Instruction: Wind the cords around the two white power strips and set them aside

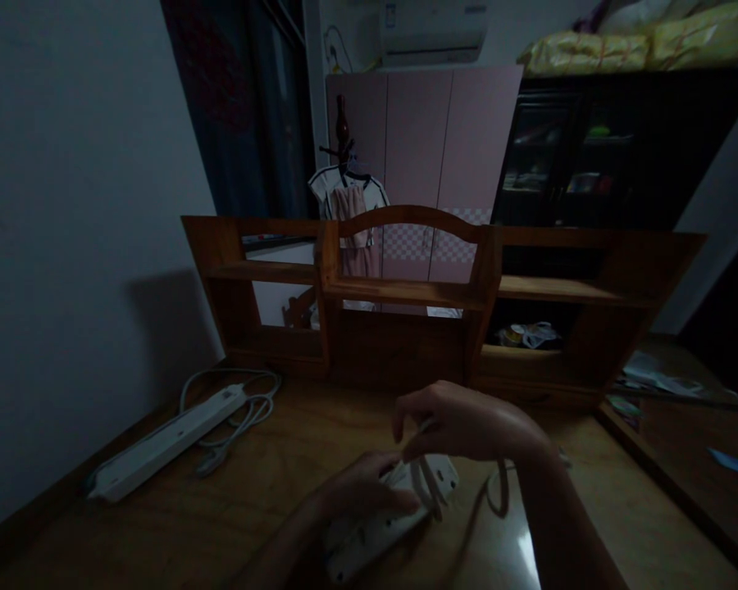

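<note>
A white power strip (369,547) lies at an angle on the wooden desk, low in the middle of the head view. My left hand (366,492) is closed round it, thumb across its upper face. Over its far end my right hand (452,422) is bent down, fingers pinched on the pale power cord (431,485). Loops of that cord wrap around the strip's far end. More cord (498,492) curls on the desk, partly hidden by my right wrist.
Along the left wall lies a second white power strip (166,447) with its coiled cord (246,418). A wooden shelf unit (406,291) stands across the back of the desk (271,508). Behind it are a pink wardrobe (415,147) and clothes on a coat stand (343,123).
</note>
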Demonstrator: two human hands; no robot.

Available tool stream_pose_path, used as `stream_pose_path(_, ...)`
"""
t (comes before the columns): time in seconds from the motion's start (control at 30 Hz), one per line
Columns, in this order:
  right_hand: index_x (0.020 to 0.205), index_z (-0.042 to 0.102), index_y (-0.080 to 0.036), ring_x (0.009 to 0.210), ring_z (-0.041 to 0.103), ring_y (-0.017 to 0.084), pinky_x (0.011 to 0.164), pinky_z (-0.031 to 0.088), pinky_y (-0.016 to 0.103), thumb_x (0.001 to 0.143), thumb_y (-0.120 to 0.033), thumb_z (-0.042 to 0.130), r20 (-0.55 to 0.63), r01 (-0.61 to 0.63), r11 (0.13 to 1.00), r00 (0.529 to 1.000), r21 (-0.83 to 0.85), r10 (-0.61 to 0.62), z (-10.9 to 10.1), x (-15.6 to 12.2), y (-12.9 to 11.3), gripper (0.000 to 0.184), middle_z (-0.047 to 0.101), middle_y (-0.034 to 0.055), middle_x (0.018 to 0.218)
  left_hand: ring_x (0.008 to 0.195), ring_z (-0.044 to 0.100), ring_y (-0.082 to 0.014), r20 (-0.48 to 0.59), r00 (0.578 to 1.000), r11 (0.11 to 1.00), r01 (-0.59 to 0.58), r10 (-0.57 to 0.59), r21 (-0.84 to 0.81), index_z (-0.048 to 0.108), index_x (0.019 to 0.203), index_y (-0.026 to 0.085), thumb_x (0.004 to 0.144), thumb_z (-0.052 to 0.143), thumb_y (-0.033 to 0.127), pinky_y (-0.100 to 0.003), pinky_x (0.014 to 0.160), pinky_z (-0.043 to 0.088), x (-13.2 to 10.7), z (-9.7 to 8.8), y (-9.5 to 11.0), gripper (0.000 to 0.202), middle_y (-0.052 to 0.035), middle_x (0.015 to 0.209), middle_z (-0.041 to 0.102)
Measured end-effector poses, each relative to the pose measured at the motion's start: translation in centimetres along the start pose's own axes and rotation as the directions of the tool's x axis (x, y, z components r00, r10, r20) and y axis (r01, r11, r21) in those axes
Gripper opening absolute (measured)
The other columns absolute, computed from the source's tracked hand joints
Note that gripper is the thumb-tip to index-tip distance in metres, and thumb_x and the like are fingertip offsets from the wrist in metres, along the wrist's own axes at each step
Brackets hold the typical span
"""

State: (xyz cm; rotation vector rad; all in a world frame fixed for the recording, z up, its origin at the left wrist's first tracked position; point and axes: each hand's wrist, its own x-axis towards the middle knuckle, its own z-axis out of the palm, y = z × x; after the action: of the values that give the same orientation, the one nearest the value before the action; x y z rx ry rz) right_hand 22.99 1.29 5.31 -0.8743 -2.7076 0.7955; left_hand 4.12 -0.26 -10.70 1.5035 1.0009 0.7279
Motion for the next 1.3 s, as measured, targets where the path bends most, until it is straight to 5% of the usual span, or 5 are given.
stream_pose_path(0.13, 0.106, 0.067, -0.019, 0.072, 0.062, 0.010, 0.060, 0.041, 0.016, 0.082, -0.022, 0.063, 0.158, 0.046, 0.991, 0.985, 0.126, -0.065, -0.5, -0.1, 1.1, 0.024, 0.069, -0.0005, 0.080, 0.078, 0.063, -0.0238, 0.186, 0.983, 0.951, -0.057, -0.001, 0.303, 0.072, 0.099, 0.023, 0.068, 0.071, 0.041, -0.027, 0.060, 0.043, -0.7, 0.5, -0.1, 0.035, -0.0031, 0.090, 0.071)
stream_pose_path(0.4, 0.092, 0.073, -0.015, 0.080, 0.066, 0.013, 0.071, 0.045, 0.020, 0.081, -0.017, 0.058, -0.012, 0.056, 0.991, 0.998, 0.121, -0.055, 1.2, 4.1, 7.0, 0.019, 0.073, 0.0037, 0.088, 0.088, 0.062, -0.0244, 0.206, 0.978, 0.950, -0.098, 0.037, 0.297, 0.069, 0.111, 0.024, 0.070, 0.071, 0.042, -0.027, 0.070, 0.045, -1.6, 0.4, 1.1, 0.045, -0.0020, 0.101, 0.070)
stream_pose_path(0.7, 0.092, 0.073, -0.011, 0.086, 0.064, 0.019, 0.079, 0.047, 0.026, 0.078, -0.034, 0.066, -0.088, 0.047, 0.944, 0.996, 0.327, -0.018, 1.6, 5.6, 10.5, 0.028, 0.072, 0.0070, 0.089, 0.096, 0.060, -0.0277, -0.068, 0.975, 0.948, -0.189, 0.212, 0.258, 0.063, 0.117, 0.019, 0.070, 0.073, 0.041, -0.032, 0.081, 0.047, -0.7, -0.1, 0.6, 0.054, -0.0064, 0.108, 0.067)
stream_pose_path(0.93, 0.099, 0.073, -0.010, 0.084, 0.065, 0.020, 0.076, 0.049, 0.028, 0.081, -0.039, 0.058, -0.145, 0.028, 0.917, 0.989, 0.399, 0.032, 2.9, 6.8, 10.4, 0.037, 0.072, 0.0083, 0.093, 0.107, 0.060, -0.0282, -0.415, 0.873, 0.961, -0.275, 0.255, 0.012, 0.051, 0.127, 0.018, 0.066, 0.078, 0.037, -0.031, 0.087, 0.049, 0.3, 0.3, -0.2, 0.070, -0.0119, 0.120, 0.063)
stream_pose_path(1.3, 0.097, 0.074, -0.016, 0.095, 0.067, 0.024, 0.073, 0.046, 0.025, 0.082, -0.015, 0.048, -0.290, -0.339, 0.912, 0.919, -0.232, 0.268, 5.1, 8.1, 9.7, 0.030, 0.073, 0.0120, 0.095, 0.085, 0.067, -0.0218, -0.718, 0.688, 0.941, -0.304, 0.108, -0.149, 0.040, 0.119, 0.020, 0.069, 0.076, 0.042, -0.028, 0.071, 0.052, 1.9, -0.8, -0.6, 0.065, -0.0072, 0.095, 0.069)
